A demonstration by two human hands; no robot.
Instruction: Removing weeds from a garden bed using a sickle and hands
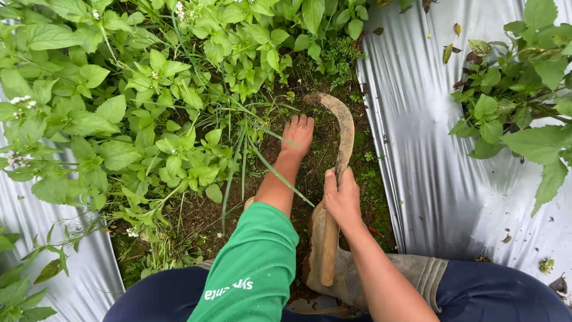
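I see my left hand [297, 132] stretched forward and pressed palm-down on the soil [325, 155], fingers together and curled at the base of the weeds [149, 113]; whether it pinches any stem I cannot tell. A grass blade [275, 172] crosses my forearm. My right hand [342, 198] is wrapped tight round the sickle [341, 128], gripping where the wooden handle meets the blade. The rusty curved blade arches up and left, its tip just above and right of my left fingertips, close but apart. The handle runs down toward my boot [357, 280]. Silver sheeting [429, 167] flanks the bare strip on the right, with a leafy plant [518, 89] growing through it.
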